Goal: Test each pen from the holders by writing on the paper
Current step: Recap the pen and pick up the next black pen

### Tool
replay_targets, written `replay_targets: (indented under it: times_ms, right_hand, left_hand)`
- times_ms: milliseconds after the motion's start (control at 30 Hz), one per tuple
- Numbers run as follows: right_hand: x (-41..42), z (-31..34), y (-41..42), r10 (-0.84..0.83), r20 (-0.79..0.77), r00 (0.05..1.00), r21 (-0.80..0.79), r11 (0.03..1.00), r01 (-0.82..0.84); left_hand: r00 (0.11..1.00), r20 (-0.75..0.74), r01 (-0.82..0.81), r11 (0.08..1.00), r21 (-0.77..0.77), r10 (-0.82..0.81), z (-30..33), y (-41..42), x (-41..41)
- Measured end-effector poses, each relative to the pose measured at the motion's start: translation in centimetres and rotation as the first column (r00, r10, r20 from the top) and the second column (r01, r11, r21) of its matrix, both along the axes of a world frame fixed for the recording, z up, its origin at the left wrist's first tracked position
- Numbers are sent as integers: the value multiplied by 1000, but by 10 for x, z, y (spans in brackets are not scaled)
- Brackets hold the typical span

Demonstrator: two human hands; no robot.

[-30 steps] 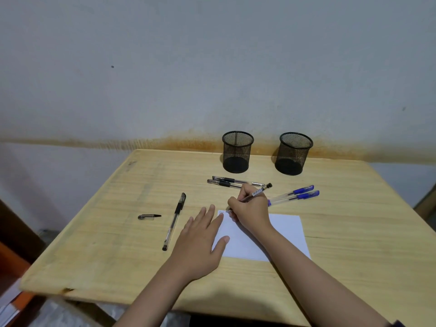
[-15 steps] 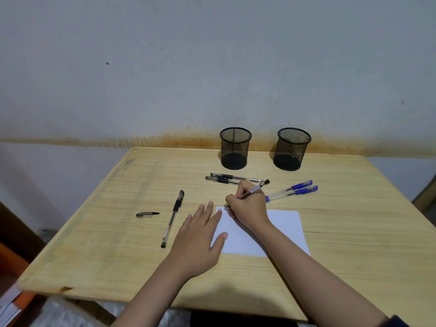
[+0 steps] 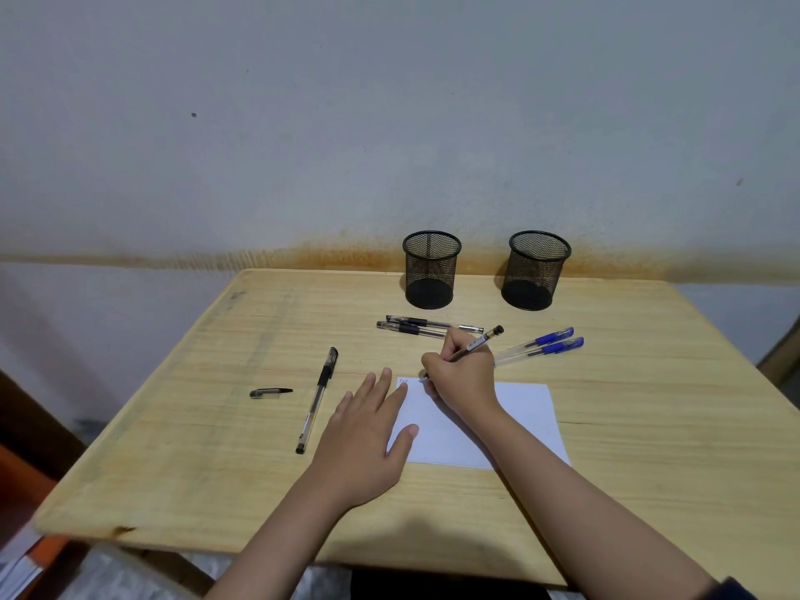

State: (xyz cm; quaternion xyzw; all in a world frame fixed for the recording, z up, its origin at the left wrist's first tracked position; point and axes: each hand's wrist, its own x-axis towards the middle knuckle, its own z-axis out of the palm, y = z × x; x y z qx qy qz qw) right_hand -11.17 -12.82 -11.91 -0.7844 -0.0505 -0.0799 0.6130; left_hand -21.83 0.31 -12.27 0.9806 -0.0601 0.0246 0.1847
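The table (image 3: pixel 182 430) of pale wood stands against a grey wall (image 3: pixel 389 123) with a rusty stain line. The paper (image 3: pixel 528 409), a white sheet, lies on the table near its front edge and serves as landmark. Behind the paper, by the wall, stand two black mesh holders, the left holder (image 3: pixel 430 270) and the right holder (image 3: pixel 536 270), well apart from each other. The left hand (image 3: pixel 368 439) lies flat with straight fingers, its thumb and forefinger on the paper's left edge. The right hand (image 3: pixel 463 374) grips a pen (image 3: pixel 485 337) over the paper's far left corner, tip at the sheet beside faint marks. Just behind the paper lie two black pens (image 3: pixel 415 326); behind its right part, two blue pens (image 3: pixel 541 346). Left of the paper lies a capped pen (image 3: pixel 318 398), and further left a loose cap (image 3: pixel 270 392).
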Motion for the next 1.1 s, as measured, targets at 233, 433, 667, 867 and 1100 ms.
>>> replay_targets:
  times_ms: [233, 433, 667, 867, 1100]
  right_hand:
    - [0, 0, -1, -17, 20, 1000, -27, 999, 18]
    - [-1, 3, -3, -46, -85, 995, 135, 989, 58]
    - [0, 9, -6, 130, -175, 976, 553, 833, -12]
    - [-10, 19, -6, 175, -76, 982, 407, 904, -130]
    - [-31, 45, -9, 272, 31, 962, 118, 955, -274]
  left_hand:
    - [1000, 4, 2, 1000, -13, -2, -1, 0, 0]
    - [1000, 6, 4, 1000, -18, -4, 0, 0, 0]
    - [943, 297, -64, 957, -282, 151, 17, 14, -4]
    - [829, 320, -384, 883, -271, 459, 23, 79, -7]
    - [833, 218, -469, 857, -211, 509, 18, 114, -12]
